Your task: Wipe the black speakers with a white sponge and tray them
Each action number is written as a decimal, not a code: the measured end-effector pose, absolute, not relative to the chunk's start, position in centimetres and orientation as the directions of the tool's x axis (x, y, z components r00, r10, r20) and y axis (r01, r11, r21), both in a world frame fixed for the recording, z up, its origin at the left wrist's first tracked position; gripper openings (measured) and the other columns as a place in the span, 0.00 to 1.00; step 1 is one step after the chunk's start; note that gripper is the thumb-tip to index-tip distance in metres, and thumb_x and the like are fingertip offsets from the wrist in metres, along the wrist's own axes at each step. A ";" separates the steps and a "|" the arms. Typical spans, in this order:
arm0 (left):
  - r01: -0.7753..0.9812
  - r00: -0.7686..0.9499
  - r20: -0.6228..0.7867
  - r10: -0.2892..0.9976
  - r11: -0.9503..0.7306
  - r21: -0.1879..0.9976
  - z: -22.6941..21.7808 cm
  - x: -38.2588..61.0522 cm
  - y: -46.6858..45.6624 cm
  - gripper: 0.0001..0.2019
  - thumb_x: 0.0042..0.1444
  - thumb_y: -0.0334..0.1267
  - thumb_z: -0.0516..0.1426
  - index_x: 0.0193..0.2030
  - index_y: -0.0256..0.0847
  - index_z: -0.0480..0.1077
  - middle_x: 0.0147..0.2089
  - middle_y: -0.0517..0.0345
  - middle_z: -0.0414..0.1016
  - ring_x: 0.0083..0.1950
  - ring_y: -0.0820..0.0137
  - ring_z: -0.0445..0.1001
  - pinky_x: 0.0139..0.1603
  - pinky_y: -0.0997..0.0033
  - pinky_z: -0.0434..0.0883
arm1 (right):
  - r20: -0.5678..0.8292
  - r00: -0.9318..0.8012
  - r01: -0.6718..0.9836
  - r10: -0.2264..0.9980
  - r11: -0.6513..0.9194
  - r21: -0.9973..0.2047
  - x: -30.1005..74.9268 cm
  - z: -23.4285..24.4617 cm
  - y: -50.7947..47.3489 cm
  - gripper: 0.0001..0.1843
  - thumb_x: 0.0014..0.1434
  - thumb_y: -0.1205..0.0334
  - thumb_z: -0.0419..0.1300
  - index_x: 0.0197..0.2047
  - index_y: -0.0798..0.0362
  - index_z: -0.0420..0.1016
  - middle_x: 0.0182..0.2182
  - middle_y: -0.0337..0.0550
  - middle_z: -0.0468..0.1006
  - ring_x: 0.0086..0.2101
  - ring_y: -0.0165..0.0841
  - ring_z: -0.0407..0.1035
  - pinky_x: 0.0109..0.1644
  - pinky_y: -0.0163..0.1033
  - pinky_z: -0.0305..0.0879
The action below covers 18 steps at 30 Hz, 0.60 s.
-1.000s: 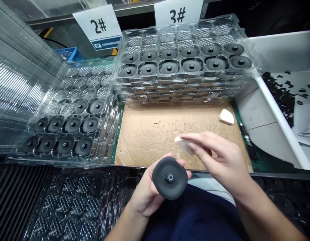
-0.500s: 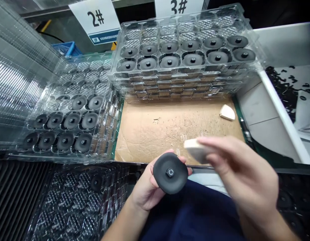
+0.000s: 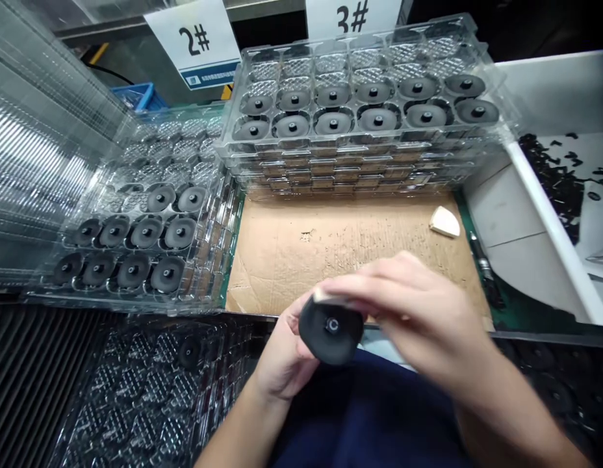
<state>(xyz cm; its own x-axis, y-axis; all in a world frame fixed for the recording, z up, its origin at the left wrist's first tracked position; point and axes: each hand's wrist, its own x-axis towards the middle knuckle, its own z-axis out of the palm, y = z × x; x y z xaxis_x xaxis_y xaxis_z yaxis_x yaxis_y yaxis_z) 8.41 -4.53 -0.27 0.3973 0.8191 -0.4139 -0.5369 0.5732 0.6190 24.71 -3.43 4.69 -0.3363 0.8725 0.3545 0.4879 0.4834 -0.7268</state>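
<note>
Logging the head view as I watch from afar: the left hand is closed around a black round disc from below, gripping it with the central hub facing up toward the camera. The disc sits over the near edge of a cardboard sheet, in front of the person's navy top. The right hand is closed over the disc's far edge, pinching a pale foam pad, and that pad touches the rim. Much of the pad is hidden by the fingers, and the hand is a bit blurred.

A second pale foam wedge lies on the cardboard toward the right. Just beyond the sheet is a stack of clear plastic trays, with two rows of matching black discs in the top tray's near cells. To the left is another clear tray stack, with black discs in its near cells. A dark pen-shaped tool lies on a green desk mat, right of the cardboard. Farther right, a white bin holds small black bits. Signs marked 2# and 3# stand behind the trays.
</note>
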 end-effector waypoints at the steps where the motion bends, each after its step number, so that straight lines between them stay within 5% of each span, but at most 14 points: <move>1: -0.581 0.435 -0.372 0.820 0.571 0.580 -0.2 8.3 -4.4 0.29 0.31 0.46 0.71 0.45 0.48 0.76 0.46 0.58 0.79 0.47 0.61 0.78 0.51 0.65 0.72 | 0.295 -0.258 0.505 0.920 0.389 -0.770 25.5 4.2 -3.5 0.13 0.64 0.70 0.51 0.47 0.49 0.74 0.37 0.38 0.78 0.35 0.28 0.70 0.38 0.35 0.60; 5: -0.692 0.512 -0.261 0.818 0.573 0.439 -0.6 8.0 -4.3 0.25 0.37 0.38 0.70 0.47 0.51 0.74 0.50 0.60 0.79 0.47 0.65 0.78 0.52 0.69 0.71 | 0.061 0.058 0.480 0.996 0.026 -0.877 27.4 -0.9 -5.1 0.11 0.62 0.61 0.57 0.47 0.43 0.76 0.42 0.37 0.78 0.40 0.31 0.72 0.35 0.33 0.66; 11: -0.712 0.494 -0.260 0.829 0.558 0.426 -1.0 8.5 -4.3 0.26 0.37 0.38 0.70 0.47 0.49 0.74 0.49 0.60 0.79 0.48 0.66 0.77 0.51 0.72 0.71 | -0.101 0.013 0.523 0.995 -0.093 -0.847 27.3 -7.2 -7.2 0.14 0.60 0.55 0.55 0.41 0.51 0.80 0.33 0.43 0.81 0.32 0.36 0.75 0.33 0.37 0.69; 14: -0.707 0.476 -0.289 0.831 0.557 0.435 -0.8 9.0 -4.3 0.27 0.37 0.38 0.70 0.48 0.49 0.73 0.50 0.62 0.78 0.49 0.66 0.77 0.50 0.73 0.71 | 0.006 0.137 0.525 0.990 -0.067 -0.848 26.7 -3.4 -6.6 0.11 0.62 0.58 0.56 0.45 0.47 0.77 0.40 0.41 0.79 0.37 0.34 0.73 0.32 0.34 0.68; 16: -0.704 0.453 -0.329 0.829 0.559 0.439 -0.7 9.4 -4.3 0.29 0.35 0.38 0.71 0.48 0.50 0.73 0.49 0.62 0.78 0.49 0.67 0.77 0.47 0.76 0.72 | 0.217 0.215 0.552 0.952 0.065 -0.831 25.6 0.3 -6.0 0.12 0.62 0.63 0.56 0.48 0.46 0.74 0.43 0.41 0.77 0.40 0.33 0.71 0.34 0.34 0.67; 18: -0.688 0.447 -0.375 0.812 0.580 0.436 -0.7 9.7 -4.4 0.28 0.35 0.37 0.71 0.48 0.48 0.73 0.49 0.61 0.78 0.50 0.68 0.75 0.49 0.77 0.70 | 0.405 0.028 0.590 0.914 0.312 -0.745 24.2 3.2 -5.7 0.14 0.62 0.68 0.55 0.50 0.52 0.72 0.41 0.44 0.77 0.38 0.33 0.70 0.39 0.36 0.67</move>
